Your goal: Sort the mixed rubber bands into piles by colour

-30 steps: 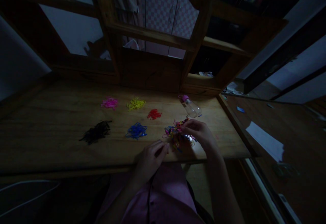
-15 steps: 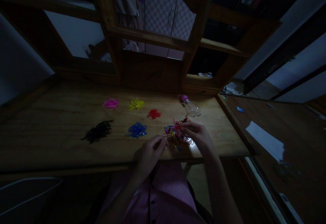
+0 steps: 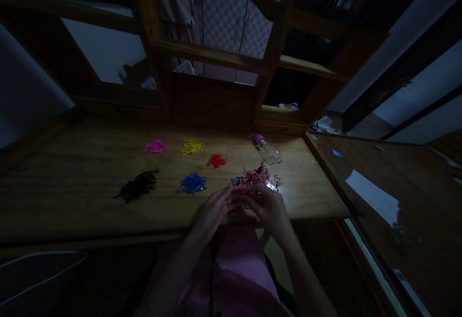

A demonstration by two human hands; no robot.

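My left hand [image 3: 212, 207] and my right hand [image 3: 267, 206] meet fingertip to fingertip just in front of a mixed heap of coloured rubber bands [image 3: 254, 176] on the wooden desk [image 3: 83, 201]. Both hands have their fingers pinched together; what they hold is too small and dark to name. Sorted little piles lie to the left: pink [image 3: 155, 147], yellow [image 3: 191, 148], red [image 3: 216, 161], blue [image 3: 192, 183] and black [image 3: 137, 186]. A small clear bottle with a pink cap [image 3: 267, 149] lies on its side behind the mixed heap.
A wooden hutch with shelves [image 3: 216, 57] rises at the back of the desk. To the right is a lower wooden surface with a white sheet of paper [image 3: 371, 196]. The scene is dim. My pink shirt [image 3: 234, 278] fills the lower middle.
My right hand has drawn back from the mixed heap toward me, and my left hand has moved up to meet it. The heap now lies uncovered.
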